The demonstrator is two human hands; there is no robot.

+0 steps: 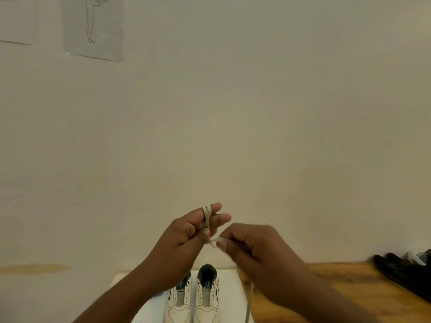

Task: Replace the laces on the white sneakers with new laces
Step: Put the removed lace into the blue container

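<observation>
Two white sneakers stand laceless, side by side, on a white sheet. Above them, the left hand has a pale lace looped around its fingers, and the right hand pinches the lace end. No writing is readable.

Wooden table — white sheet under two sneakers, black bag at right.

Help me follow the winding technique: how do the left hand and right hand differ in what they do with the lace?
The left hand has the lace looped over its raised fingers; the right hand only pinches a lace end at its fingertips. The left hand's upper fingers stretch out, while the right hand's are curled in. The left hand reaches higher. Both hold the same lace above the white sneakers.
</observation>
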